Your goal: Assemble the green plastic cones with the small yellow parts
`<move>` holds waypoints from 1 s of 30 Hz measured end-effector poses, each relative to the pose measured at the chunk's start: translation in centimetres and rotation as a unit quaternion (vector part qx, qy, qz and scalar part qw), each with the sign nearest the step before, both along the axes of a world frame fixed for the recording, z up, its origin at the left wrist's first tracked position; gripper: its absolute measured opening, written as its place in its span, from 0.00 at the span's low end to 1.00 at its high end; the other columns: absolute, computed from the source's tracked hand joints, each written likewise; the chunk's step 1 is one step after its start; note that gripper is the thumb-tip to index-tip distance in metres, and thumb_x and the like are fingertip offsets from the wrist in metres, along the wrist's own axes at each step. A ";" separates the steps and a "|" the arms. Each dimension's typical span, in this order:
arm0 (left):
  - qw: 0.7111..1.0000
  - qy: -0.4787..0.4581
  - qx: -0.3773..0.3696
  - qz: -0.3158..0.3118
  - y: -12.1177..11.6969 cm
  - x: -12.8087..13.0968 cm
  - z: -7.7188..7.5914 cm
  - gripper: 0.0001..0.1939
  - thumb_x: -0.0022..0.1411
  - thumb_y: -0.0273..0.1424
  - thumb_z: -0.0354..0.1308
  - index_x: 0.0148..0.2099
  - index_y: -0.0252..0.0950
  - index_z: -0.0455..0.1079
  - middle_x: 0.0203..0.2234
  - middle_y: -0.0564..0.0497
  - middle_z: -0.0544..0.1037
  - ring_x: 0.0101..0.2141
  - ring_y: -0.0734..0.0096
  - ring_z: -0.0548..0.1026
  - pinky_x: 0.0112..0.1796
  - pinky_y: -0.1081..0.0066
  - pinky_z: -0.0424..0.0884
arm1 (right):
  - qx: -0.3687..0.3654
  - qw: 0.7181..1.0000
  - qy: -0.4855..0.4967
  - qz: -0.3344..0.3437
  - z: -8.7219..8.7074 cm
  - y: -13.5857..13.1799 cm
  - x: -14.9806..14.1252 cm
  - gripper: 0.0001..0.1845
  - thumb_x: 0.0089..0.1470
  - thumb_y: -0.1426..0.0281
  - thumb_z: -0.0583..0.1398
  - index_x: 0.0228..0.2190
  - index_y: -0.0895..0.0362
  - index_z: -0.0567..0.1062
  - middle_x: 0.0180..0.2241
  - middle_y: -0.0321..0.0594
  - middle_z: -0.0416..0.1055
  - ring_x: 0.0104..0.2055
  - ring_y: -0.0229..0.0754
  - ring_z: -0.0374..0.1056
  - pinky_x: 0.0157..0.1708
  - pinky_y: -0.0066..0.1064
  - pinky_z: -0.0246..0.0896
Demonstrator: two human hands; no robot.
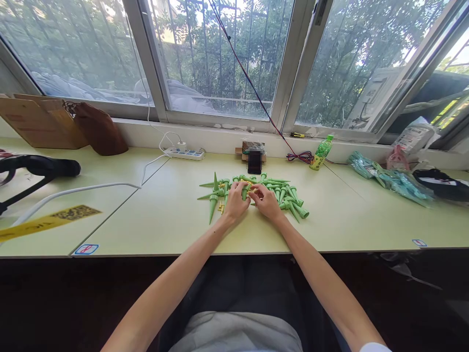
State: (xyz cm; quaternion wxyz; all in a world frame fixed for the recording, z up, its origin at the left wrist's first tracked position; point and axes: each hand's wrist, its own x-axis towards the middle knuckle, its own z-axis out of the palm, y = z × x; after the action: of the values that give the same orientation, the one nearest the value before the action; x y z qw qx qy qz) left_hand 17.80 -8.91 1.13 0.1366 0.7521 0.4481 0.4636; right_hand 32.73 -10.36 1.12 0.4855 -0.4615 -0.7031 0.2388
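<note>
Many green plastic watering spikes lie in a loose heap on the pale table (176,220), some in a left group (213,208) and some in a right group (289,195). Small yellow valve pieces (221,207) are scattered among the left ones. My left hand (236,201) is closed around a green watering spike (244,193), partly hidden by the fingers. Close beside it, my right hand (266,201) pinches at a small yellow piece (249,192) against that spike. Whether the two parts are joined is too small to tell.
Behind the heap stands a dark phone (254,162) against a small box. A green-labelled bottle (321,152), a power strip (186,153) and coiled wire (301,157) line the window side. Plastic bags (392,178) lie right; a cardboard box (44,122) and brown bag (98,129) stand left.
</note>
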 end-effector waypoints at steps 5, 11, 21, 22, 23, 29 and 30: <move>0.998 -0.036 -0.034 -0.027 -0.3 0.2 0.4 0.23 0.55 0.24 0.59 0.55 0.38 0.69 0.47 0.44 0.73 0.34 0.69 0.74 0.40 0.64 0.76 | 0.012 1.000 0.008 -0.017 0.1 0.1 0.1 0.14 0.60 0.57 0.56 0.36 0.55 0.73 0.31 0.41 0.75 0.26 0.40 0.67 0.26 0.30 0.63; 0.957 -0.193 -0.146 -0.160 -0.5 0.7 1.1 0.18 0.68 0.41 0.50 0.50 0.36 0.72 0.48 0.43 0.74 0.34 0.71 0.78 0.30 0.70 0.79 | -0.031 0.987 0.147 -0.062 -0.2 0.9 0.5 0.16 0.58 0.54 0.57 0.31 0.54 0.70 0.22 0.34 0.68 0.18 0.37 0.61 0.18 0.29 0.58; 0.988 -0.009 -0.022 -0.154 -0.8 0.5 0.1 0.14 0.63 0.26 0.54 0.50 0.36 0.71 0.44 0.45 0.73 0.32 0.73 0.75 0.34 0.70 0.76 | -0.086 0.975 0.197 -0.048 0.4 0.7 0.3 0.21 0.54 0.49 0.59 0.27 0.53 0.67 0.16 0.31 0.62 0.14 0.36 0.57 0.13 0.29 0.54; 0.990 0.000 -0.014 -0.141 -0.8 0.4 0.1 0.11 0.64 0.26 0.54 0.48 0.36 0.71 0.42 0.45 0.73 0.32 0.72 0.75 0.33 0.70 0.75 | -0.084 0.977 0.194 -0.040 0.4 0.6 0.2 0.21 0.54 0.48 0.59 0.27 0.53 0.67 0.16 0.31 0.62 0.14 0.36 0.57 0.12 0.29 0.53; 0.992 0.007 -0.007 -0.130 -0.7 0.4 0.0 0.09 0.64 0.26 0.53 0.46 0.36 0.71 0.39 0.46 0.74 0.32 0.71 0.74 0.33 0.70 0.74 | -0.080 0.977 0.195 -0.031 0.4 0.6 0.2 0.21 0.53 0.48 0.60 0.27 0.54 0.67 0.16 0.30 0.62 0.14 0.36 0.57 0.12 0.29 0.53; 0.996 0.007 0.033 -0.088 -1.1 0.2 0.1 0.04 0.65 0.28 0.53 0.40 0.37 0.70 0.37 0.47 0.75 0.28 0.72 0.72 0.30 0.70 0.71 | -0.070 0.974 0.210 -0.040 0.1 0.7 0.0 0.24 0.56 0.44 0.55 0.34 0.53 0.67 0.18 0.29 0.64 0.13 0.34 0.57 0.11 0.27 0.51; 0.996 -0.001 0.043 -0.081 -1.2 0.1 0.4 0.04 0.65 0.29 0.54 0.39 0.37 0.70 0.37 0.47 0.75 0.28 0.73 0.72 0.30 0.70 0.71 | -0.068 0.974 0.209 -0.046 0.0 0.7 0.0 0.25 0.57 0.43 0.54 0.34 0.53 0.66 0.18 0.28 0.63 0.13 0.34 0.57 0.11 0.26 0.51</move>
State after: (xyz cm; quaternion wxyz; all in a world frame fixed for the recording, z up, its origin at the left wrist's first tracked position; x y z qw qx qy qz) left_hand 17.90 -10.15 1.49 0.1418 0.7904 0.3657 0.4706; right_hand 32.73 -9.61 1.15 0.5996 -0.4650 -0.5461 0.3551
